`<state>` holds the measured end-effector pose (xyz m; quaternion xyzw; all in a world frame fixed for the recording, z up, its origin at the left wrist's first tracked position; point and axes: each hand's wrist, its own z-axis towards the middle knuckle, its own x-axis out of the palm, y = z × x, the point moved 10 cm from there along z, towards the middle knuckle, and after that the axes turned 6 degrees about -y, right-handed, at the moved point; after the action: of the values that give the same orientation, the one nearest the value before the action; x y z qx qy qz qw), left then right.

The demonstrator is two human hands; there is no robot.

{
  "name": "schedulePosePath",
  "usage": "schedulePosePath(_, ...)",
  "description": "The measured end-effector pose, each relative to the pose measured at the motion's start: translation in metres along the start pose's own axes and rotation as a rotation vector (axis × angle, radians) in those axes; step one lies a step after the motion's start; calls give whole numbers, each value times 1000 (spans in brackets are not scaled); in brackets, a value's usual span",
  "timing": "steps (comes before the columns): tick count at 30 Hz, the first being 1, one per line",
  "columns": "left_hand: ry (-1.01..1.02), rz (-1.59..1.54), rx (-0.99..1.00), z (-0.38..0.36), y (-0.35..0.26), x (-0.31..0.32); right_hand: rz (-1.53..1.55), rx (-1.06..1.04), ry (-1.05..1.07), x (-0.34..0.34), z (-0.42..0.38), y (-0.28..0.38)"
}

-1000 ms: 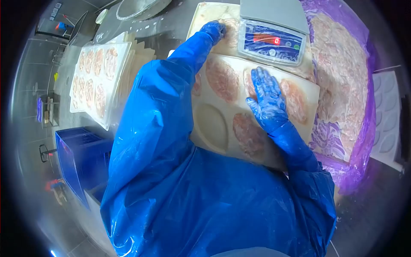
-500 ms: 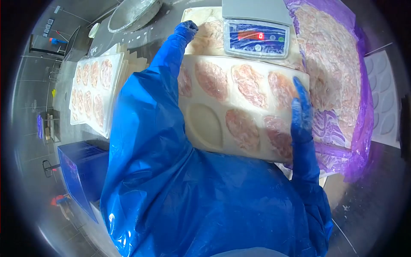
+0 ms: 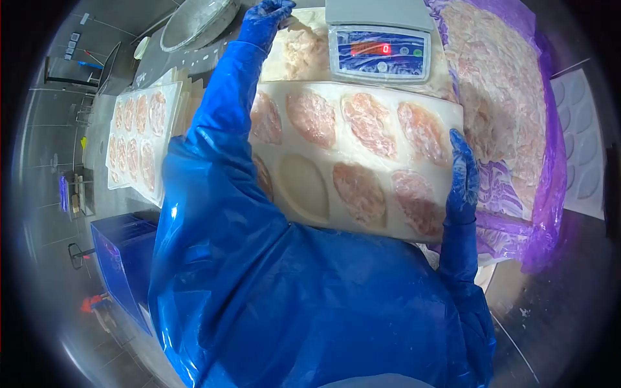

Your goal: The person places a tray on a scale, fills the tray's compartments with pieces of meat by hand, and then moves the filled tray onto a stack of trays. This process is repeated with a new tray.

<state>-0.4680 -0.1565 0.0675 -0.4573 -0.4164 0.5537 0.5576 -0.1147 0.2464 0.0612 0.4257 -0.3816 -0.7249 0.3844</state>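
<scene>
A white moulded tray (image 3: 414, 103) lies in front of me, with several oval hollows filled with pale pink raw minced meat (image 3: 369, 123). One hollow (image 3: 304, 187) in its near row holds no meat. My left hand (image 3: 268, 14), in a blue glove, is reached far forward with its fingers closed, beside a pale mound of meat (image 3: 301, 52); what they grip, if anything, is hidden. Along the tray's right edge rests my right hand (image 3: 464, 171), fingers stretched out, its glove smeared with residue. A digital scale (image 3: 380, 52) reading 0 stands behind the tray.
Purple film (image 3: 550, 161) wraps a large slab of raw meat (image 3: 498, 77) on the right. At left is a stack of filled trays (image 3: 139, 136), with a metal bowl (image 3: 200, 26) behind and a blue bin (image 3: 123, 252) below. Another moulded tray (image 3: 579, 136) lies far right.
My left hand has moved further forward and slightly left, its fingers still closed. My right hand has slid down to the tray's right edge, off the meat-filled corner. The view has shifted slightly.
</scene>
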Motion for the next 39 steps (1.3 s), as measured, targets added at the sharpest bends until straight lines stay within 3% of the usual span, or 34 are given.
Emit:
schedulePosePath(4, 60, 1, 36, -64, -102, 62, -4, 23, -19, -1, 6, -2)
schedulePosePath(6, 59, 57, 130, -73, -118, 67, 69, 38, 3, 10, 17, 1)
schedulePosePath(10, 32, 183, 236, -27, -23, 1, 159, -53, 44, 28, 31, 14)
schedulePosePath(11, 103, 433, 242, -46, -30, 22, 168, -66, 47, 32, 32, 13)
schedulePosePath(13, 228, 719, 279, -40, 31, 35, 247, -3, 49, 38, 24, 0)
schedulePosePath(14, 282, 776, 230, -55, 36, 54, 232, 33, 61, 41, 21, -3)
schedulePosePath(15, 308, 682, 14, -59, 64, 60, 231, 29, 64, 41, 20, -4)
schedulePosePath(18, 458, 825, 71, -61, 108, 97, 239, 101, 59, 39, 18, -15)
schedulePosePath(20, 492, 851, 115, -61, 108, 105, 218, 95, 57, 36, 20, -13)
schedulePosePath(22, 589, 963, -63, -60, 109, 100, 202, 116, 70, 34, 17, -12)
schedulePosePath(23, 589, 961, -59, -61, 95, 97, 193, 139, 84, 34, 17, -14)
schedulePosePath(25, 441, 785, -156, -60, 62, 73, 140, 112, 132, 35, 25, -7)
schedulePosePath(27, 425, 588, -187, -63, 25, 59, 94, 91, 183, 42, 36, 3)
schedulePosePath(29, 465, 710, -11, -59, -9, 55, 95, -132, 281, 66, 63, 34)
schedulePosePath(31, 479, 903, 265, -63, -49, 63, 372, -44, 274, 111, 92, 46)
schedulePosePath(32, 471, 906, 264, -63, -46, 62, 57, -395, 230, 129, 106, 71)
schedulePosePath(34, 363, 945, 941, -86, -90, 76, -237, -773, 178, 170, 113, 96)
schedulePosePath(36, 414, 986, 633, -87, -94, 90, -189, -412, 151, 225, 152, 81)
schedulePosePath(38, 392, 697, 598, -91, -81, 90, -300, -374, 221, 266, 163, 72)
schedulePosePath(39, 322, 1102, 511, -98, -96, 96, -431, -485, 263, 282, 161, 71)
